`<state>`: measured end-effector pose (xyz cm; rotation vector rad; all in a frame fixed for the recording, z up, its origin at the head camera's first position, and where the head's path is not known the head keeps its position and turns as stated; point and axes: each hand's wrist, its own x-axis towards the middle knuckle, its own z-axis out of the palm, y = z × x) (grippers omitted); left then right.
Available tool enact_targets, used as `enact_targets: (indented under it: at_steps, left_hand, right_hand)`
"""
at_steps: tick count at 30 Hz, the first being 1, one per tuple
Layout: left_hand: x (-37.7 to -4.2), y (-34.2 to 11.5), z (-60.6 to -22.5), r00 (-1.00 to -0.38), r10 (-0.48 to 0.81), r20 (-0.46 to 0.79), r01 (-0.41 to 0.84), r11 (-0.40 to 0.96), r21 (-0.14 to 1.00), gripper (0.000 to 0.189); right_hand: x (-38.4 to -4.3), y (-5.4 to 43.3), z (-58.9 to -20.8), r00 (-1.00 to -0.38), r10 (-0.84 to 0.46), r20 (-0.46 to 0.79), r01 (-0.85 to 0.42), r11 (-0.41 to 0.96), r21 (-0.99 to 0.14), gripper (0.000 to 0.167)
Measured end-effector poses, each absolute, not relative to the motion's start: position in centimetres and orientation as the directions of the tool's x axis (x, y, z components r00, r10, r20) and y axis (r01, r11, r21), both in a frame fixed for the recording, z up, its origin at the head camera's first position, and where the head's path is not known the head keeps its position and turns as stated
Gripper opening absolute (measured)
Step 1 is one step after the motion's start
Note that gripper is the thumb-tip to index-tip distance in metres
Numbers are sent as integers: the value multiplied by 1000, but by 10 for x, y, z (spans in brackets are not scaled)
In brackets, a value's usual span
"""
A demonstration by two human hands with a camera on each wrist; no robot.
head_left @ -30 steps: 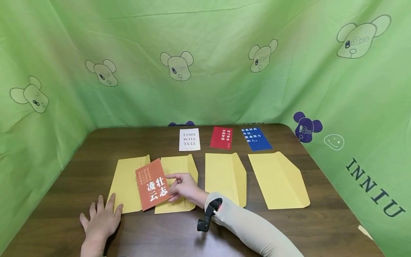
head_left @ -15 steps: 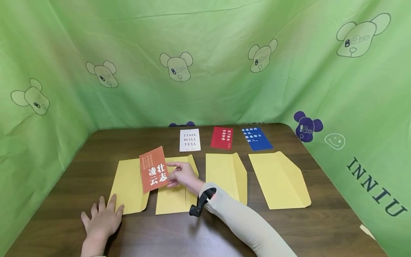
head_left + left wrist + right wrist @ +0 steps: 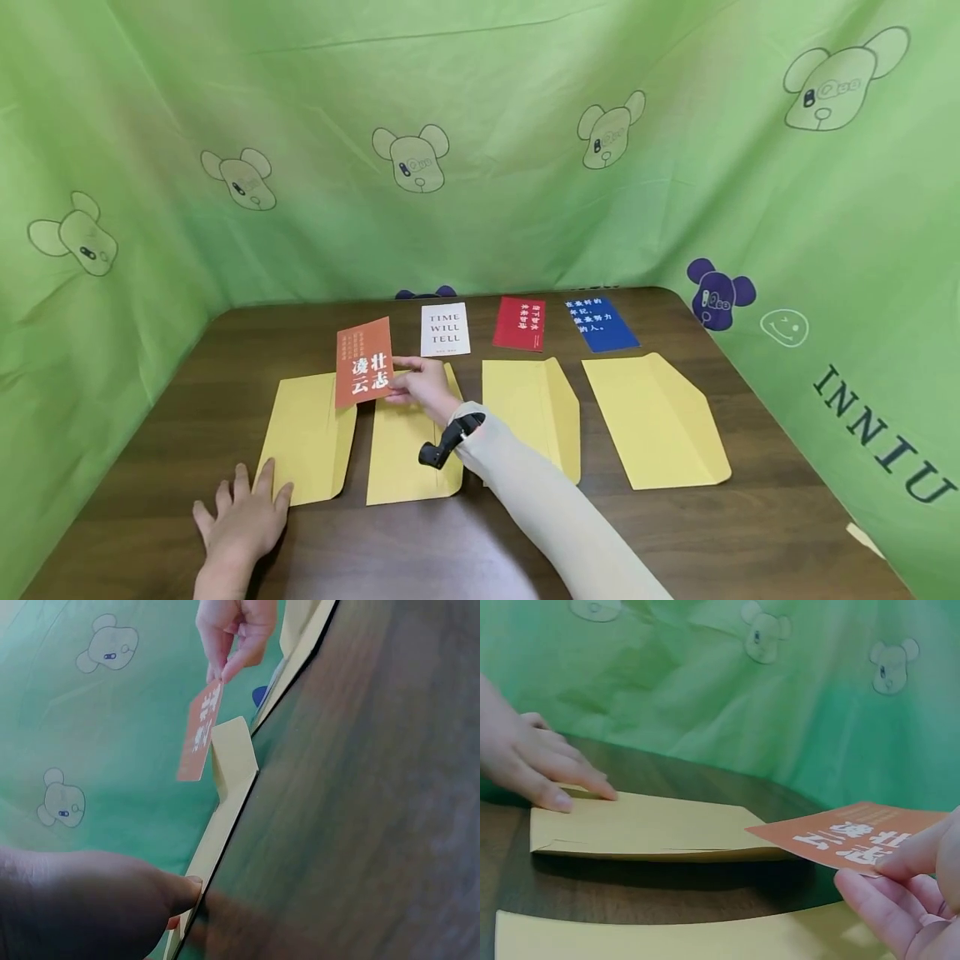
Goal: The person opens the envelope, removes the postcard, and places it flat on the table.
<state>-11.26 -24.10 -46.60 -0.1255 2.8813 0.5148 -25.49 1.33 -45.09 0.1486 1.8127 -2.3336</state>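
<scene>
My right hand [image 3: 422, 386] pinches an orange card [image 3: 364, 363] with white characters by its right edge. The card hangs in the air over the upper end of the leftmost yellow envelope [image 3: 303, 442]. In the left wrist view the card [image 3: 201, 731] is clear of that envelope, whose flap [image 3: 234, 754] stands raised. My left hand [image 3: 244, 515] lies with fingers spread at the envelope's lower left corner, fingertips on the paper. In the right wrist view, thumb and fingers grip the card's [image 3: 847, 836] near corner.
A second yellow envelope [image 3: 405, 467] lies under my right wrist. Two more, a third envelope [image 3: 517, 400] and a fourth envelope [image 3: 652, 425], lie to the right. Behind them are a white card [image 3: 445, 328], a red card [image 3: 518, 323] and a blue card [image 3: 602, 325]. Green printed cloth [image 3: 495, 225] surrounds the table.
My right hand has carried the orange card up and away from me, off the middle of the envelopes toward the back. My left hand has stayed at the leftmost envelope's corner.
</scene>
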Motion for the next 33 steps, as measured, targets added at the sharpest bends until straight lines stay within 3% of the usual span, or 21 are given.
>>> enact_targets:
  at_steps: [6,15,22,33]
  left_hand:
    - [-112,-242,-467,-972,-53,-228,-131,931,341,70]
    - [-114,-240,-470,-974,-51,-221,-127,929,348,70]
    - [-115,-239,-471,-977,-55,-207,-125,930,347,68]
    - [-114,-242,-473,-979,-54,-198,-117,939,323,69]
  right_hand:
    - [-266,4,-454,-981,-28,-191,191,-282,-940,39]
    - [-287,4,-455,-980,45,-196,171,-327,-930,37]
    - [-300,8,-448,-971,43,-234,212,-288,-934,37]
    - [-314,7,-444,-944,31,-328,297,-354,-887,45]
